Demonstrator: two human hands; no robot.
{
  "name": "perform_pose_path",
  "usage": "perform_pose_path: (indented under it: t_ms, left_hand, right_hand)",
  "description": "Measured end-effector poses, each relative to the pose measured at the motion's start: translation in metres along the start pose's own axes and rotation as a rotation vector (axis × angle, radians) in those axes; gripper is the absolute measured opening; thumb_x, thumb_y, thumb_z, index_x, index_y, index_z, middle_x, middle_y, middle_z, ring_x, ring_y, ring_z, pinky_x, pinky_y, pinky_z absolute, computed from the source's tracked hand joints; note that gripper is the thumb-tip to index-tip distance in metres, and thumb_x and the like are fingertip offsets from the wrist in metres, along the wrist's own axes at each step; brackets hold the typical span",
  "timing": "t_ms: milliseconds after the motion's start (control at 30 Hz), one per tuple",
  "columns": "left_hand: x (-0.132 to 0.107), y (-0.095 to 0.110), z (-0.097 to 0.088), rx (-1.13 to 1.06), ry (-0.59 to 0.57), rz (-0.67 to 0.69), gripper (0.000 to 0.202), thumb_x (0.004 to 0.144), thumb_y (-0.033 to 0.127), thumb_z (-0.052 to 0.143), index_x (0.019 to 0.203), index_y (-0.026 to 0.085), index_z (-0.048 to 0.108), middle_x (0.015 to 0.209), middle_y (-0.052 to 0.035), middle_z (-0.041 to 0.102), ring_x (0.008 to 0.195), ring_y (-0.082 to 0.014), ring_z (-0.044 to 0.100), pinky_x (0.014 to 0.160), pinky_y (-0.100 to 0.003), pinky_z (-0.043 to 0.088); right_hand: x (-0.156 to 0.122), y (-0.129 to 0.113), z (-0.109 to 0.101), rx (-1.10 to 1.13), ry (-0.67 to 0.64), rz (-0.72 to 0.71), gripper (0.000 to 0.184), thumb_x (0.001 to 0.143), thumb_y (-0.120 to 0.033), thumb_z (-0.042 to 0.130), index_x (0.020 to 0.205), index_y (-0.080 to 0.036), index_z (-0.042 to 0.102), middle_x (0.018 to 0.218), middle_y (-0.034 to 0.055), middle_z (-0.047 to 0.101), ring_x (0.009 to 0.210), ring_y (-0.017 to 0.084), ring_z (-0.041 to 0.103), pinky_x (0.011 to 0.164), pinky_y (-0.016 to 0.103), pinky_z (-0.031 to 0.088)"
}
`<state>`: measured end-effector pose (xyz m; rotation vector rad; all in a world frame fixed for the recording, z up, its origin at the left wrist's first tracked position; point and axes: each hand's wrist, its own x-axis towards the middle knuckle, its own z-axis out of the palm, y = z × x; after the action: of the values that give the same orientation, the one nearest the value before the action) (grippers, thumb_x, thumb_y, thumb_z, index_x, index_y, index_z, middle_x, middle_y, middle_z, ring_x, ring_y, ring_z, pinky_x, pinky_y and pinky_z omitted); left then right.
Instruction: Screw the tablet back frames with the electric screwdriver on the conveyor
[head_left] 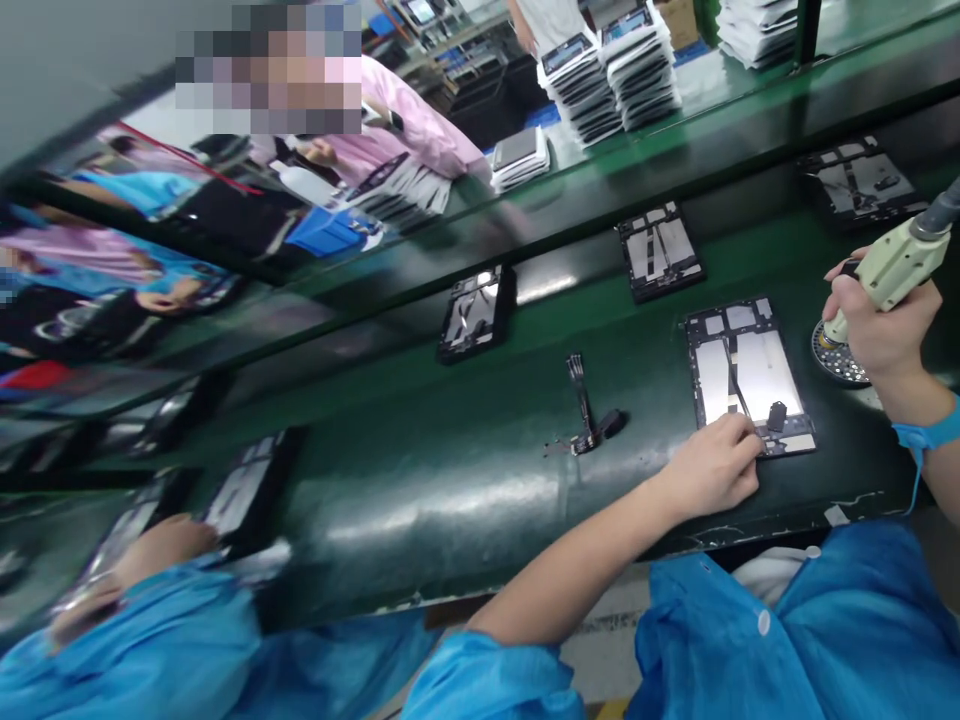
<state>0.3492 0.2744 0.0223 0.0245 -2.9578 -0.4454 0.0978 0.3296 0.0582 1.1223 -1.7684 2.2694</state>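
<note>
An opened tablet (757, 360), with a pale inner plate and dark ribbon cables, lies on the green bench before me. My left hand (716, 465) is at its lower left edge, fingers curled and pressed against it; the fingertips are partly hidden. A small dark part (776, 416) sits on the tablet's lower right. My right hand (889, 315) is wrapped round a pale green electric screwdriver (900, 265), whose tip points down over a round screw dish (844, 365). Left of the tablet lies a loose ribbon cable assembly (583, 420).
More opened tablets (660, 250) lie along the bench's far side. At the left, a co-worker's hand (161, 555) is by other tablets (247, 485). Beyond a raised green ledge (712, 110) stand stacked tablets (581, 90) and a person in pink (420, 110).
</note>
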Motion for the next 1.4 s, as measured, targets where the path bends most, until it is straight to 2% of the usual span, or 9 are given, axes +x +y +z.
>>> perform_pose_path:
  t_ms: [100,200,433,700,833,933,1100,1267,1400]
  left_hand:
    - [-0.01,-0.001,0.017,0.0,0.141,0.076,0.018,0.098,0.017,0.051,0.107,0.011,0.065,0.107,-0.0131,0.067,0.094,-0.0208,0.062,0.078,-0.033,0.058]
    - [-0.015,-0.005,0.023,-0.02,0.231,0.142,0.02,0.101,0.015,0.051,0.117,0.011,0.062,0.111,-0.0142,0.069,0.095,-0.0202,0.064,0.08,-0.034,0.058]
    - [-0.019,-0.005,0.037,-0.108,0.433,0.171,0.023,0.099,0.011,0.058,0.122,0.012,0.06,0.112,-0.0127,0.072,0.103,-0.021,0.067,0.084,-0.035,0.059]
    - [-0.018,-0.005,0.046,-0.071,0.465,0.126,0.021,0.097,0.014,0.062,0.118,0.015,0.066,0.111,-0.0096,0.074,0.109,-0.0212,0.066,0.092,-0.038,0.056]
    - [-0.025,0.006,0.048,-0.074,0.481,-0.05,0.017,0.096,0.018,0.065,0.111,0.022,0.072,0.115,-0.0079,0.072,0.127,-0.0254,0.059,0.117,-0.058,0.041]
    - [-0.03,0.014,0.053,-0.019,0.466,-0.18,0.023,0.097,0.016,0.063,0.115,0.025,0.073,0.123,-0.0105,0.069,0.136,-0.0312,0.054,0.116,-0.069,0.037]
    - [-0.009,-0.001,0.056,-0.032,0.476,-0.197,0.02,0.098,0.022,0.063,0.113,0.026,0.076,0.12,-0.0103,0.071,0.129,-0.0323,0.061,0.104,-0.065,0.05]
    - [0.023,-0.025,0.051,-0.046,0.492,-0.255,0.02,0.101,0.028,0.061,0.114,0.024,0.076,0.12,-0.0114,0.071,0.129,-0.0313,0.062,0.106,-0.065,0.048]
    - [0.025,-0.027,0.05,-0.082,0.455,-0.255,0.022,0.101,0.027,0.059,0.116,0.025,0.076,0.124,-0.012,0.07,0.133,-0.0308,0.059,0.109,-0.065,0.045]
  right_hand:
    - [0.0,0.001,0.0,0.004,-0.003,0.007,0.023,0.076,-0.026,0.075,0.094,-0.016,0.065,0.074,0.0009,0.069,0.047,0.013,0.06,0.047,0.028,0.051]
    - [0.0,0.001,0.0,0.018,-0.001,-0.005,0.022,0.077,-0.024,0.075,0.093,-0.015,0.065,0.074,0.0013,0.069,0.046,0.013,0.06,0.047,0.027,0.05]
    - [0.0,0.001,-0.001,0.0,-0.008,0.032,0.023,0.076,-0.025,0.076,0.094,-0.016,0.065,0.076,0.0008,0.07,0.047,0.013,0.061,0.05,0.029,0.053]
    - [0.0,0.0,-0.001,0.001,-0.013,0.0,0.02,0.077,-0.024,0.075,0.093,-0.016,0.065,0.07,0.0001,0.068,0.046,0.014,0.06,0.051,0.03,0.052]
    - [0.001,0.0,0.0,0.007,-0.003,0.005,0.022,0.076,-0.025,0.075,0.093,-0.015,0.065,0.071,0.0005,0.068,0.046,0.015,0.06,0.047,0.03,0.05]
    - [0.004,0.0,-0.002,0.02,0.008,-0.008,0.022,0.077,-0.025,0.075,0.094,-0.015,0.065,0.074,0.0008,0.068,0.045,0.015,0.06,0.045,0.029,0.048]
    - [0.014,0.007,-0.007,0.0,0.047,-0.071,0.021,0.075,-0.023,0.071,0.094,-0.016,0.064,0.076,0.0007,0.069,0.043,0.014,0.059,0.042,0.028,0.046]
    - [0.021,0.021,-0.007,-0.055,0.073,-0.069,0.025,0.074,-0.024,0.07,0.097,-0.018,0.062,0.076,0.0013,0.069,0.041,0.014,0.058,0.04,0.027,0.044]
    - [0.024,0.03,-0.003,-0.093,0.061,-0.085,0.025,0.075,-0.025,0.068,0.097,-0.019,0.058,0.074,0.0001,0.068,0.04,0.013,0.057,0.04,0.027,0.044]
